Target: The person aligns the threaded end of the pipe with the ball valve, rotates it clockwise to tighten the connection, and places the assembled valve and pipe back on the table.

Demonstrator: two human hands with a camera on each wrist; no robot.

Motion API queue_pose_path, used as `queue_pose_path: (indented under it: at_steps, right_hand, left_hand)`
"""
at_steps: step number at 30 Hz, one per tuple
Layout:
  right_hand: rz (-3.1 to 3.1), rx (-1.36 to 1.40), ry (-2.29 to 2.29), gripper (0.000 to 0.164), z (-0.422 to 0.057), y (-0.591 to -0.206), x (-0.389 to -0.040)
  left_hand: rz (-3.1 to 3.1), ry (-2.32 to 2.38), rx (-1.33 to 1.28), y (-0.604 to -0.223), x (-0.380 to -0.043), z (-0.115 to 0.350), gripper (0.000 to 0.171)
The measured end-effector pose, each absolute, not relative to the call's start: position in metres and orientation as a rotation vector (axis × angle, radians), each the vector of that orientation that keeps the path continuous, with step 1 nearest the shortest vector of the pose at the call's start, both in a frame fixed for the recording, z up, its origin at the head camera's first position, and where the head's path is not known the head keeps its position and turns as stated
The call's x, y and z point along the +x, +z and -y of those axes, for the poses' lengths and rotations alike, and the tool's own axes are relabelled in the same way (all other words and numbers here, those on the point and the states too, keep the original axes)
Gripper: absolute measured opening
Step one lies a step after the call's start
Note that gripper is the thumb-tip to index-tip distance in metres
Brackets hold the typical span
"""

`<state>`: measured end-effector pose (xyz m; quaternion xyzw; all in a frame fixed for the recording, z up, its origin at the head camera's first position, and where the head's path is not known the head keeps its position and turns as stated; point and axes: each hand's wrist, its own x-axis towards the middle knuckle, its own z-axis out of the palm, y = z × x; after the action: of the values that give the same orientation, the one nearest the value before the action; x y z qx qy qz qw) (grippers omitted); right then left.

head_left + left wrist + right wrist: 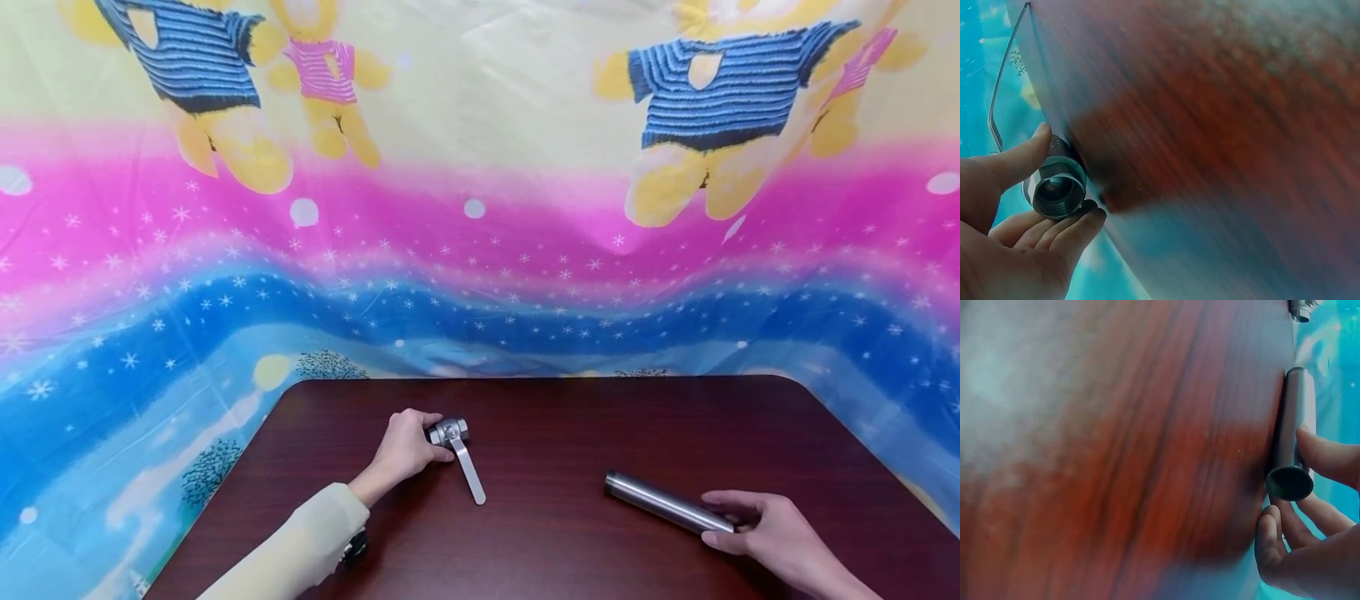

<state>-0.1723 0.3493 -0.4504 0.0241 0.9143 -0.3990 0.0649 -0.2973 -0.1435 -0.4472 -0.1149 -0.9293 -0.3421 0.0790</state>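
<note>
On the left side of the table, my left hand (405, 447) grips a steel ball valve (447, 431) at one end, thumb and fingers on opposite sides. Its flat silver lever (471, 477) points toward the near edge. In the left wrist view, the valve (1057, 167) shows a threaded opening facing the camera. Over on the right, my right hand (780, 537) holds the near end of a smooth metal pipe (660, 502) between thumb and fingers. The pipe (1298, 415) lies along the tabletop in the right wrist view, its hollow end toward the camera, with fingers on both sides.
A dark red wood-grain table (540, 467) with rounded far corners lies under both hands. Behind and beside it hangs a printed cloth (480, 275) with bears and snowflakes. The valve and pipe lie apart, with bare tabletop between them.
</note>
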Motion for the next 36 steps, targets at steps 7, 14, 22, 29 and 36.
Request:
queue_pose_path:
  at_steps: [7,14,22,29,36]
  right_hand:
    - [-2.798,0.091,-1.147,0.061,-0.347,-0.452,-0.173]
    - [-2.859,0.097,-1.033,0.063,-0.342,-0.451,-0.173]
    - [-2.847,0.034,-1.037,0.05,-0.349,-0.464,-0.179]
    - [-2.809,0.063,-1.116,0.045,-0.343,-0.457,-0.176]
    - [-2.761,0.159,-1.285,0.05,-0.34,-0.444,-0.171]
  left_hand:
    - [2.819,-0.994,-0.323,-0.448,-0.3,0.14,0.069]
    - [2.838,-0.946,-0.384,-0.452,-0.301,0.138,0.072]
    - [2.812,-0.927,-0.408,-0.45,-0.303,0.137,0.063]
    - [2.765,-0.927,-0.375,-0.444,-0.302,0.14,0.054]
    - [2.741,-1.106,-0.374,-0.435,-0.302,0.149,0.047]
